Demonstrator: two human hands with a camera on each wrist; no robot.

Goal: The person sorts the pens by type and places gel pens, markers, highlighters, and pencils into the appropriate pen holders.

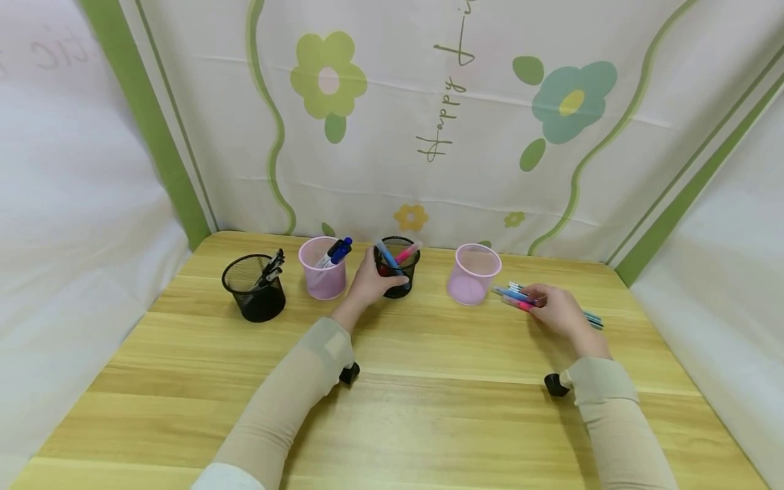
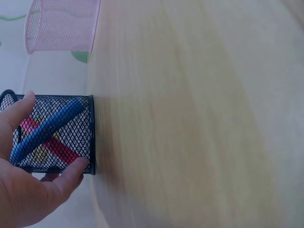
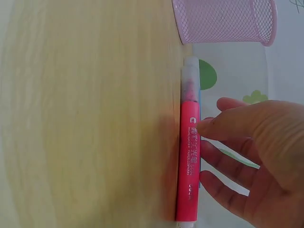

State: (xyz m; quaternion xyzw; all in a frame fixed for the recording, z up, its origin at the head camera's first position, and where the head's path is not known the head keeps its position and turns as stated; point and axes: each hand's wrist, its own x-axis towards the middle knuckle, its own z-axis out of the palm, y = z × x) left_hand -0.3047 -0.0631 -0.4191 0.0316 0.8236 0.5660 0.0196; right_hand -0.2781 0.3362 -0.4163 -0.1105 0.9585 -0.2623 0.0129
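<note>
My left hand (image 1: pixel 370 280) grips the side of a black mesh pen cup (image 2: pixel 52 107), thumb and fingers spread around it. Inside that cup lean a blue highlighter (image 1: pixel 388 254) and a pink one (image 1: pixel 407 254); the left wrist view also shows yellow through the mesh. My right hand (image 1: pixel 559 312) reaches down over pens lying on the table, its fingertips at the upper edge of a pink highlighter (image 3: pixel 188 156). Behind that highlighter lies a blue pen (image 1: pixel 513 294), mostly hidden. No pen is visibly lifted.
A pink mesh cup (image 1: pixel 468 289) stands left of the right hand. Farther left are another pink cup (image 1: pixel 326 282) with blue and black pens and a black cup (image 1: pixel 263 306) with black pens. More pens (image 1: pixel 594 320) lie beyond the right hand. A printed curtain (image 1: pixel 380 170) hangs behind the table.
</note>
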